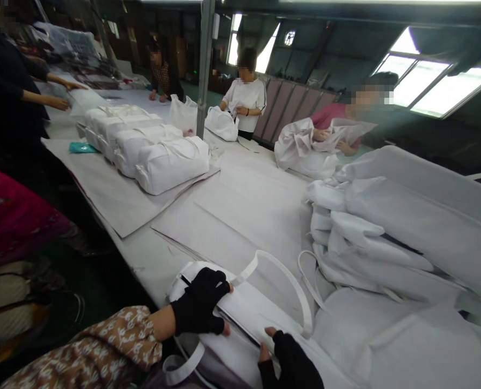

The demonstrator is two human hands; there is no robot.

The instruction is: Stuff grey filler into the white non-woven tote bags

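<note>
White fabric bag [248, 316] lies flat at the desk's [151, 259] near edge, right under both gloved hands. Left hand [200, 309] presses down, fingers curled over its folded edge; right hand [287, 359] pinches the lower side, grip probably closed though partly cropped. Handle loop [289, 281] arcs just beyond the fingers.

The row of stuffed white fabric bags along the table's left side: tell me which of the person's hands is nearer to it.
Left. The left hand presses on the flat white fabric bag on the side toward the row of stuffed white fabric bags; the right hand grips that bag's near edge, farther away.
</note>
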